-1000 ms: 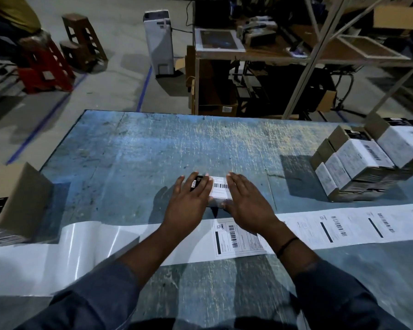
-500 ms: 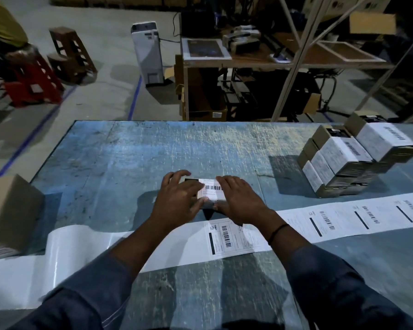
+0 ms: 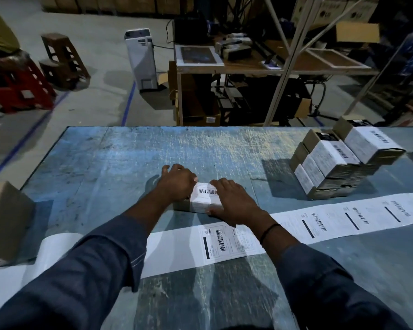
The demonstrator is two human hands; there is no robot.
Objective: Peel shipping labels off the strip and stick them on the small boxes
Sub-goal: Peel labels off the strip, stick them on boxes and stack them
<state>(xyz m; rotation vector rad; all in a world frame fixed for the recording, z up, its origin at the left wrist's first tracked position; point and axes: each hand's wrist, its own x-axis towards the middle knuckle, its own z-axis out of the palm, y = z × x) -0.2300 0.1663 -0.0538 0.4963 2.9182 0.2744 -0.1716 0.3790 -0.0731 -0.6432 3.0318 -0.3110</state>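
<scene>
Head view puts the small box [image 3: 202, 201] just below the middle of the frame, lying flat on the worn blue table [image 3: 129, 158]. A white label [image 3: 207, 192] with a barcode covers its top and wraps down its near side. My left hand [image 3: 177, 183] is cupped over the box's left end, fingers curled down past it and the thumb on the label's edge, so it holds the box. My right hand [image 3: 234, 203] lies over the right end with fingers fairly straight on the label and the thumb against the near side, pressing rather than gripping. A black wristband [image 3: 268, 232] sits on that wrist.

Just below the box the strip [image 3: 343, 217] runs across the table from the lower left to the right edge; its next label [image 3: 221, 241] lies under my right forearm, and the part to the left is bare backing. At the right, a stack of labelled boxes [image 3: 339, 160] stands apart from the strip. A cardboard carton [image 3: 5, 217] sits at the left edge. Beyond the table, upper left, I see a red stool [image 3: 24, 89].
</scene>
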